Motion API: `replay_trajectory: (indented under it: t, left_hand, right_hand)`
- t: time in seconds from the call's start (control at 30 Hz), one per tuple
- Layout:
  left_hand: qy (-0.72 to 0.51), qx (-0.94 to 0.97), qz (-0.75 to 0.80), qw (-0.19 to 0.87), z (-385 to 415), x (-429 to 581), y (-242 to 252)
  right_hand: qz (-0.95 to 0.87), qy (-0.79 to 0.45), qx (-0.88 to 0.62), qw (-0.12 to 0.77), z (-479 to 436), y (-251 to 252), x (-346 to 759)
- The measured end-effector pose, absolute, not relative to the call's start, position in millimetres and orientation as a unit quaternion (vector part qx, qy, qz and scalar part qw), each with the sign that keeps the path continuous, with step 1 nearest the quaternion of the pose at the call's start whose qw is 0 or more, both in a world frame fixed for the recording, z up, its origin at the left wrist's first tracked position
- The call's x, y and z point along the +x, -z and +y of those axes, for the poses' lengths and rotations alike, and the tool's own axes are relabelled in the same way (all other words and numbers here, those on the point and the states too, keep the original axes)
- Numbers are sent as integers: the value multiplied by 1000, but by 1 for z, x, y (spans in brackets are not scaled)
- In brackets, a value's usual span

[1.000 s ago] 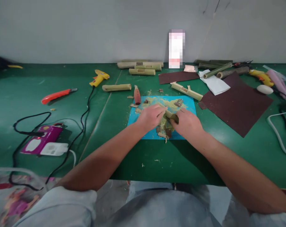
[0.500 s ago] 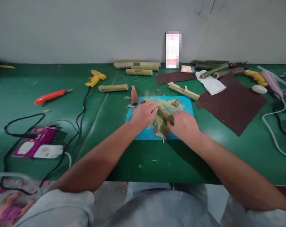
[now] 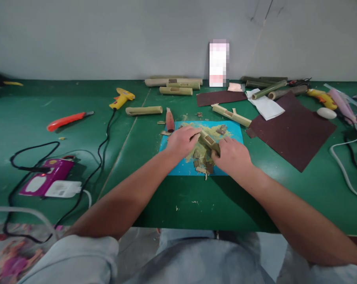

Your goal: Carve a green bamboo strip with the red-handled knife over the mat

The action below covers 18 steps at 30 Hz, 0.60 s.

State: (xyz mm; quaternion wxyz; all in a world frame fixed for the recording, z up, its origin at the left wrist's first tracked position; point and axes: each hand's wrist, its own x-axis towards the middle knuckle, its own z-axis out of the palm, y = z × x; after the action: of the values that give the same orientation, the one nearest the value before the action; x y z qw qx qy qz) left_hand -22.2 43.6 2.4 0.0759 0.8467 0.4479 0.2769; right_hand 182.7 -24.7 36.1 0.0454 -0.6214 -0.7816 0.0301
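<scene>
Between my hands lies a short bamboo tube (image 3: pixel 208 140), tilted down to the right, with a rectangular slot facing up. My left hand (image 3: pixel 183 141) is closed on its far left end, fingertips pressed against the edge. My right hand (image 3: pixel 233 156) grips the near right end, its thumb against the side; that end is partly hidden by the fingers. Beneath them is a blue sheet (image 3: pixel 181 169) strewn with pale dust and brown bamboo chips (image 3: pixel 204 165). Just left of the sheet's top edge rests a red-handled blade tool (image 3: pixel 170 120).
Bamboo pieces (image 3: pixel 175 91) lie at the back, another (image 3: pixel 231 114) behind the sheet. Dark brown sandpaper (image 3: pixel 296 134) spreads at right. A yellow glue gun (image 3: pixel 121 98), red cutter (image 3: pixel 69 120) and purple power strip (image 3: pixel 48 175) with cords are left. A phone (image 3: pixel 218 65) leans on the wall.
The tube has turned slightly in my hands, and its dark near end shows less now. Both hands keep their hold. The whole view has shifted slightly.
</scene>
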Motion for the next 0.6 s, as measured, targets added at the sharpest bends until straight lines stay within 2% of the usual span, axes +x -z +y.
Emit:
replay_trajectory:
  t: [0.1,0.23,0.6]
  left_hand:
    - [-271,862,416,103,44,-21,-4]
    - [-274,850,443,76,45,-22,-4]
    - [-271,860,422,91,43,-22,-1]
  right_hand:
    - [-783,-37,-619,50,-25,-35,182]
    - [-782,-43,-618,61,-25,-34,183]
    - [-776,-67,-625,59,-25,-34,184]
